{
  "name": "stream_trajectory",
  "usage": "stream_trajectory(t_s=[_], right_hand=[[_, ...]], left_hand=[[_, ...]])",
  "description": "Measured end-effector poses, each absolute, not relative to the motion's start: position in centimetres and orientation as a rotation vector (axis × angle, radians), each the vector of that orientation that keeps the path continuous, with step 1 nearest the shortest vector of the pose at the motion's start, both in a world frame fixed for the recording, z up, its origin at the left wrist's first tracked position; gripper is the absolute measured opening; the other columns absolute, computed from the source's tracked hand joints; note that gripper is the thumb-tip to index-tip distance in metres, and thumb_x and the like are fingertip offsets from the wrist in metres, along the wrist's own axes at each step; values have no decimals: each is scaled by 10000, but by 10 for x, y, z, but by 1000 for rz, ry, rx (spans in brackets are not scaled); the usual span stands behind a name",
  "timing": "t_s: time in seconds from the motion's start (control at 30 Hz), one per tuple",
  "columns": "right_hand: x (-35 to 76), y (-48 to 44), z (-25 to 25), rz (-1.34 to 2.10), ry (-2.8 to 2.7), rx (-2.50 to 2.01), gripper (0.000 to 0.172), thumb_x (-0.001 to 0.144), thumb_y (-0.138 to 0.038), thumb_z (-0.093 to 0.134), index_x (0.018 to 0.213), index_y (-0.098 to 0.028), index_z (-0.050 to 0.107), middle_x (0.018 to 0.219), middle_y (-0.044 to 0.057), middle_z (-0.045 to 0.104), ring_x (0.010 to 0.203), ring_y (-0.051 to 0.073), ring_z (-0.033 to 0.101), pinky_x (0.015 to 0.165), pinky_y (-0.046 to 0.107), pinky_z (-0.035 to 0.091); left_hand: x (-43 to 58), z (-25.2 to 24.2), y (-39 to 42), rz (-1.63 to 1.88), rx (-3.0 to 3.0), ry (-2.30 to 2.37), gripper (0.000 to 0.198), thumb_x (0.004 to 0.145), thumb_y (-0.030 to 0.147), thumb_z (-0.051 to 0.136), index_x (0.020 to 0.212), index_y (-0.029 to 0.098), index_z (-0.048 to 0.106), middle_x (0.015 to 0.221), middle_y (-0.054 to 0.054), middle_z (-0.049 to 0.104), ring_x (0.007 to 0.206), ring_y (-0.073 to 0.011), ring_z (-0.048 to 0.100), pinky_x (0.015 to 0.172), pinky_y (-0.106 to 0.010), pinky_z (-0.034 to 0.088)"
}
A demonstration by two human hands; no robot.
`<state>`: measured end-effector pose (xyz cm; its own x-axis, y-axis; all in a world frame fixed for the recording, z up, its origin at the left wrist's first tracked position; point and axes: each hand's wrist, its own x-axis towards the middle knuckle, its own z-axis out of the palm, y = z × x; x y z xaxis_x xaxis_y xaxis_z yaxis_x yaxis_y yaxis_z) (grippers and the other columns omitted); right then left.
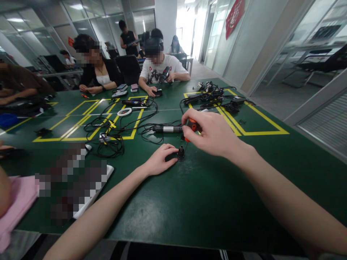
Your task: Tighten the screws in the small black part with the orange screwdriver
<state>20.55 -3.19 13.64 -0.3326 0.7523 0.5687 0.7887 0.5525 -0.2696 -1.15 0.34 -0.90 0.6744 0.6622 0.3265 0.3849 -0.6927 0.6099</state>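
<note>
Backlit from a blown-out white corridor end [189,27]; glare patches on glossy green rectangular worktop [151,218]; stretched toward edges.

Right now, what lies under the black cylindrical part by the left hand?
The green tabletop shows around the black cylindrical part; whatever sits directly beneath it is covered.

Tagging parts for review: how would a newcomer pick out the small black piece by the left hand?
On the green table, find the left hand. At its fingers stands the black piece, narrow-topped on a wider base. It is upright, whereas the black-and-silver tool beyond lies flat.
</note>
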Motion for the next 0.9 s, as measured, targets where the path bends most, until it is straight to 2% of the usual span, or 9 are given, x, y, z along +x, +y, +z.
stream_trajectory(t_s=[0.13, 0.33, 0.43, 0.57, 0.77, 0.83, 0.9], right_hand=[[206, -31, 138, -38, -2134, -1275, 323, 995, -476, 535, 858, -209, 654, 634, 14, 622, 592, 180, 541, 607, 294, 283], [206, -31, 136, -59, -2124, -1242, 177, 936, -296, 508, 995, -203, 647, 698, 14, 664, 599, 175, 548, 611, 291, 302], [206, -32, 137, -83, -2151, -1235, 183, 954, -331, 512, 976, -202, 639, 729, 29, 687, 633, 188, 573, 626, 299, 304], [206, -32, 139, -92, -2177, -1271, 302, 1015, -458, 517, 916, -208, 655, 685, 28, 671, 632, 199, 592, 615, 303, 275], [206, -30, 136, -77, -2141, -1196, 189, 929, -271, 499, 1005, -192, 653, 748, 34, 689, 629, 183, 561, 634, 293, 323], [206, -30, 136, -85, -2144, -1192, 181, 930, -271, 490, 968, -193, 650, 749, 39, 689, 622, 180, 549, 631, 295, 316], [206, -31, 137, -93, -2158, -1220, 235, 983, -347, 486, 895, -202, 648, 698, 33, 665, 609, 181, 545, 614, 297, 290]], left_hand=[[-11, -9, 3, 739, 2386, 807, 286, 991, 230, 674, 1272, 210, 719, 1244, -111, 688, 1183, -258, 643, 1093, -448, 540], [-11, -9, 3, 738, 2378, 806, 293, 992, 236, 673, 1281, 220, 720, 1252, -109, 688, 1184, -255, 644, 1091, -445, 544], [-11, -9, 3, 739, 2380, 805, 291, 994, 241, 671, 1281, 222, 719, 1240, -106, 688, 1175, -253, 644, 1086, -444, 545], [-11, -8, 3, 737, 2383, 800, 278, 1002, 246, 664, 1271, 213, 721, 1242, -112, 689, 1177, -256, 643, 1086, -443, 543], [-11, -8, 3, 734, 2379, 813, 292, 992, 246, 678, 1280, 225, 723, 1241, -109, 694, 1175, -256, 647, 1087, -439, 544], [-11, -8, 3, 733, 2380, 814, 290, 995, 248, 675, 1280, 225, 724, 1239, -108, 695, 1173, -257, 647, 1082, -438, 546], [-11, -8, 3, 733, 2384, 814, 285, 996, 244, 671, 1276, 226, 725, 1242, -108, 695, 1174, -258, 647, 1081, -440, 547]])
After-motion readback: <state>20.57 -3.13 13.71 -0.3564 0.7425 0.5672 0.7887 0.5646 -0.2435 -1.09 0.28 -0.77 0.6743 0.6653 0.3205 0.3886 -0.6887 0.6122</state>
